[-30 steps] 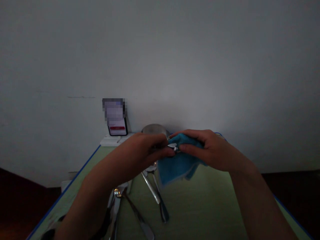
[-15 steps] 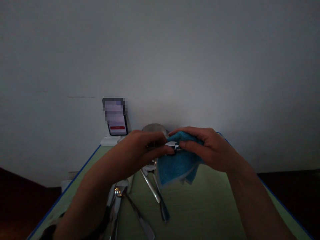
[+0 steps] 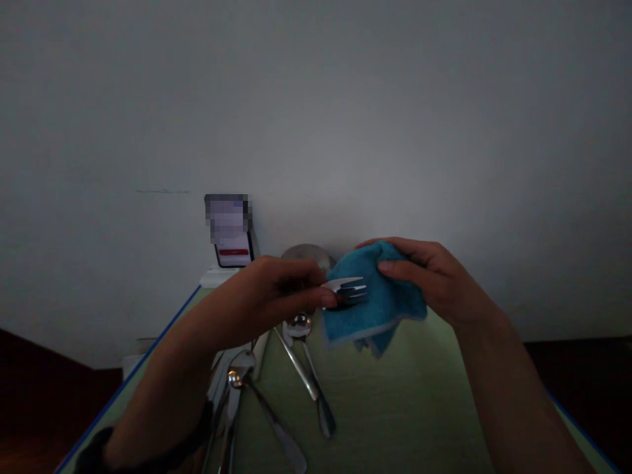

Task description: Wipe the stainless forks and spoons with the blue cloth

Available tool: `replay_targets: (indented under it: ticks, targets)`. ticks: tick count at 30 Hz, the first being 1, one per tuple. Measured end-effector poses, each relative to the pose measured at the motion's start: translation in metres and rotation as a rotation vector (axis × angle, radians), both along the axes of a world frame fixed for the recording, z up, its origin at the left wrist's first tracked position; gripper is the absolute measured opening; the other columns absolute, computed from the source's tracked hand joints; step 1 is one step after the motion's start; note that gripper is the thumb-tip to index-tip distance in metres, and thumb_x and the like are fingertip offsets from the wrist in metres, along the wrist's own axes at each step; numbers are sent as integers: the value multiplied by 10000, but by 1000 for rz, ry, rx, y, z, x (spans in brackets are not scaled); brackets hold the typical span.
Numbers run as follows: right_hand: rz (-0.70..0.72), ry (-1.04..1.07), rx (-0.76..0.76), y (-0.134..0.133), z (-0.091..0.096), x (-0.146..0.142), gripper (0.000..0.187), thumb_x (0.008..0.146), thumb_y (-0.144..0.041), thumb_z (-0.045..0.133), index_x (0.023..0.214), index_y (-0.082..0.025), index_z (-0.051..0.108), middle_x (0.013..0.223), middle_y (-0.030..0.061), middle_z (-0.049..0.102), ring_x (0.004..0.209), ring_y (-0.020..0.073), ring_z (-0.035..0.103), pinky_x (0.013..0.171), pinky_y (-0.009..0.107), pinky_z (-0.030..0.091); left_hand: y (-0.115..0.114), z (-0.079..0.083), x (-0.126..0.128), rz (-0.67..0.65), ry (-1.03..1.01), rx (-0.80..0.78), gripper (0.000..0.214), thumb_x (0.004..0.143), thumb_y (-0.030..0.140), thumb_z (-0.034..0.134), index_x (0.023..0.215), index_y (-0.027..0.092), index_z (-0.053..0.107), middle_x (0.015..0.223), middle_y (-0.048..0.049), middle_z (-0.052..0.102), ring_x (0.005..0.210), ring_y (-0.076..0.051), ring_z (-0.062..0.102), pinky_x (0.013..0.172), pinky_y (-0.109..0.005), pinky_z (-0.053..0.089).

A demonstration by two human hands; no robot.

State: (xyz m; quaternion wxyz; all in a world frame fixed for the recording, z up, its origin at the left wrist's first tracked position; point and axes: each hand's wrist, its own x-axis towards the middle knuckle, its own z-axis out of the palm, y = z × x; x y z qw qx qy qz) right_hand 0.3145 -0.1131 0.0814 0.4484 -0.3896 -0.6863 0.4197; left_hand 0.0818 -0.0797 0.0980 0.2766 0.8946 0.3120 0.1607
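Note:
My left hand (image 3: 279, 289) is closed round a metal fork (image 3: 348, 288), whose tines point right and lie bare against a blue cloth (image 3: 372, 303). My right hand (image 3: 434, 276) grips that cloth from the right, thumb on top, holding it up above the table. Both hands hover over the far half of a green table (image 3: 395, 408). Several spoons and other cutlery (image 3: 306, 368) lie on the table below my left forearm.
A steel bowl (image 3: 306, 255) stands at the table's far edge behind my hands. A phone (image 3: 232, 247) leans against the grey wall on a white block at the far left corner. The table has a blue rim (image 3: 162, 329).
The fork's tines have come out of the cloth and now show. My right hand has lifted the cloth up and a little to the right.

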Motion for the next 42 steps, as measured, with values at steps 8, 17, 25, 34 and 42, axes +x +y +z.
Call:
replay_targets:
  ticks: [8,17,25,34,42]
  targets:
    - [-147,-89,109,-2,5,-6,325,835,-336,520,1138,-237,579,1051,12,640,926,160,583,771,272,486,2,-2,5,55,-3,132,282,858,405,456,800,168,598,578,57,516,505,-58,464,476,-162,321]
    - [-260,-194,70,4,0,-3,341,829,-374,511,1139,-251,582,1077,40,631,898,184,596,747,325,496,3,-2,4,113,21,169,282,851,410,466,793,170,601,596,49,567,524,-65,503,490,-161,338]
    - [-101,57,-127,-3,4,-17,297,813,-425,525,983,-214,645,804,7,624,657,101,544,538,208,441,2,1,8,128,42,187,311,850,437,451,801,174,610,594,42,566,523,-76,514,485,-172,333]
    - [-150,-286,38,-1,5,-20,298,831,-442,471,793,-184,614,660,-22,532,582,87,474,498,201,385,6,-5,11,168,40,271,336,851,464,438,784,177,600,606,38,582,514,-70,516,492,-181,325]
    - [-140,-255,-66,4,-1,-14,367,836,-502,422,845,-187,610,723,0,575,621,114,521,521,229,404,7,-5,11,180,17,255,330,849,458,442,807,177,609,615,31,602,528,-80,531,500,-179,349]
